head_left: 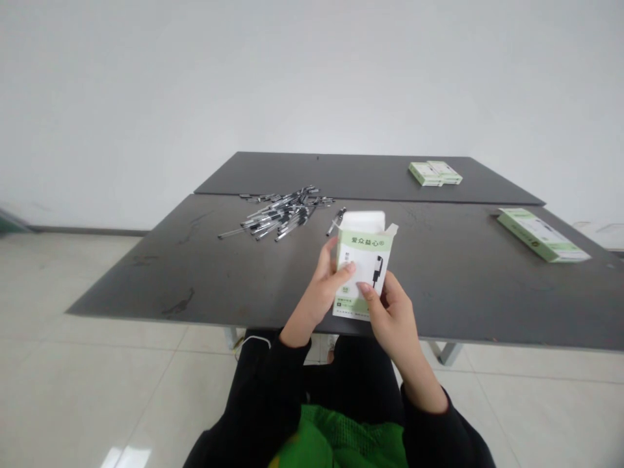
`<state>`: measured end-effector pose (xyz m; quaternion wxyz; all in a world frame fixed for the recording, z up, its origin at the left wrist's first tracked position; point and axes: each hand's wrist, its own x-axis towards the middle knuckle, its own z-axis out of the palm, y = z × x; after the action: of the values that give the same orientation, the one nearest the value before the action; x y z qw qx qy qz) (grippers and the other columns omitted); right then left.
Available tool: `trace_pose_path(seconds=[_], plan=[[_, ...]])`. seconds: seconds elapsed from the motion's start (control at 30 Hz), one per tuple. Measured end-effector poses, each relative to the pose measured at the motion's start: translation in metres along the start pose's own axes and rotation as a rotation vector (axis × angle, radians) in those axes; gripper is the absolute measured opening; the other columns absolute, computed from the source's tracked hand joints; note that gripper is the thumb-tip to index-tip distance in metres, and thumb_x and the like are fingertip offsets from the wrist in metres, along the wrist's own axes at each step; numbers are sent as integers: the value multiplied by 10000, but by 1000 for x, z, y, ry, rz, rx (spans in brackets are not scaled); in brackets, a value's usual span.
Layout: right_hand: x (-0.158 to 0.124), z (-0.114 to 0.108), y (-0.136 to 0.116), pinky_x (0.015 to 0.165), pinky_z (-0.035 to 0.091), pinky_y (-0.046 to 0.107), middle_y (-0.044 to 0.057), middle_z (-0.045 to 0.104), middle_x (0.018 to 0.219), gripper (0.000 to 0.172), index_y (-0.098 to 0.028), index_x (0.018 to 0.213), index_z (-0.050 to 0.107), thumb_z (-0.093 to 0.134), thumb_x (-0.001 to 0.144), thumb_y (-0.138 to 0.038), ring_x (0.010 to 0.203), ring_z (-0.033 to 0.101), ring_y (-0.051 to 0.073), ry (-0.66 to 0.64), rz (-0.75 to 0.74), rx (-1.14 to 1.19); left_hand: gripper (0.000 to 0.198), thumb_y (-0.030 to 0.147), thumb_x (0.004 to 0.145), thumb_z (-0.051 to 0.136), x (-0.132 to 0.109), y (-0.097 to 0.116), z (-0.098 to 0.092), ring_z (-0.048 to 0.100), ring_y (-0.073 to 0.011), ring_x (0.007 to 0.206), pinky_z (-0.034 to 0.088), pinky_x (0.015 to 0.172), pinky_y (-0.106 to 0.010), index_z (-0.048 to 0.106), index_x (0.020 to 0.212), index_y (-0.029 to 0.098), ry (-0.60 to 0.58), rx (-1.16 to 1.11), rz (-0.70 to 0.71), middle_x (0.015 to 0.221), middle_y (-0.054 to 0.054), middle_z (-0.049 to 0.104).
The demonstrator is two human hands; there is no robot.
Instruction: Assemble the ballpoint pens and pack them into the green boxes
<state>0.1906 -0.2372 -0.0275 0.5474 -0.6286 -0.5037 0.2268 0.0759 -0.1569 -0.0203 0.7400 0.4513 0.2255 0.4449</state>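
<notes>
Two dark tabletops [234, 279]; pens [292, 212] are heaped, uncountable; one open-topped pen carton [363, 257] is gripped by left hand [324, 286] and right hand [397, 320].

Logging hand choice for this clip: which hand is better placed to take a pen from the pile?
Likely the left hand, nearer the pen pile than the right hand. Both hold the open-topped box, so the right would need to keep it.

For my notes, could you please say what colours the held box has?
The held box is mainly white and light green, best seen in the head view.
</notes>
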Motion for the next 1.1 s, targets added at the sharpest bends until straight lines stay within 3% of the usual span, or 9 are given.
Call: trace_pose_path(seconds=[0.1,0.23,0.3,0.4,0.53,0.73,0.87,1.0,1.1], plan=[[1,-7,0,647,547,330,80,727,944,308,-191,1048,640,588,917,-465,776,670,217,40,47,63,435,371,793,745,-5,-2,1,711,-212,829,547,698,-301,577,1154,197,-10,82,-100,996,-64,744],[4,-9,6,666,570,350,86,734,954,352,-181,1067,656,617,898,-487,788,683,220,41,123,132,295,385,824,719,-4,0,2,707,-200,841,549,742,-292,672,995,149,-28,210,-63,988,-77,752],[5,-10,8,680,593,368,101,737,1020,396,-181,1135,646,623,892,-492,822,700,228,-11,170,224,317,420,851,683,-2,1,2,701,-193,779,543,687,-286,689,1004,143,3,264,-68,942,-77,758],[6,-13,7,583,615,360,120,728,1094,539,-190,1324,554,599,893,-511,826,712,233,-142,234,378,363,480,886,619,0,1,0,675,-182,697,496,577,-259,704,951,133,142,362,-38,864,-79,756],[5,-19,0,558,635,349,137,698,1201,664,-199,1424,463,667,847,-456,873,710,232,-232,243,436,346,477,869,645,2,3,-1,679,-181,736,494,598,-253,712,930,143,206,338,22,890,-80,758],[3,-16,-2,592,628,343,89,764,1050,540,-207,1313,592,719,827,-407,753,709,195,-148,253,430,295,408,802,726,6,-6,-4,691,-180,718,534,666,-282,709,914,135,213,69,1,856,-70,756],[3,-14,1,563,614,351,71,781,976,504,-204,1276,643,721,823,-409,644,684,175,-43,264,416,279,384,809,704,7,-9,-7,710,-209,780,552,688,-309,678,950,144,189,52,-44,920,-79,756],[6,-15,6,568,619,368,88,773,1050,522,-210,1308,635,688,840,-433,769,722,225,75,208,316,341,349,859,644,5,-5,-4,715,-229,924,559,827,-371,581,1151,185,273,143,-67,1050,-86,742],[5,-11,9,677,627,409,111,731,1188,509,-222,1342,616,656,867,-399,884,721,250,236,66,29,402,331,873,637,2,1,3,682,-234,1067,499,983,-404,539,1233,181,343,255,-38,1133,-111,721]])
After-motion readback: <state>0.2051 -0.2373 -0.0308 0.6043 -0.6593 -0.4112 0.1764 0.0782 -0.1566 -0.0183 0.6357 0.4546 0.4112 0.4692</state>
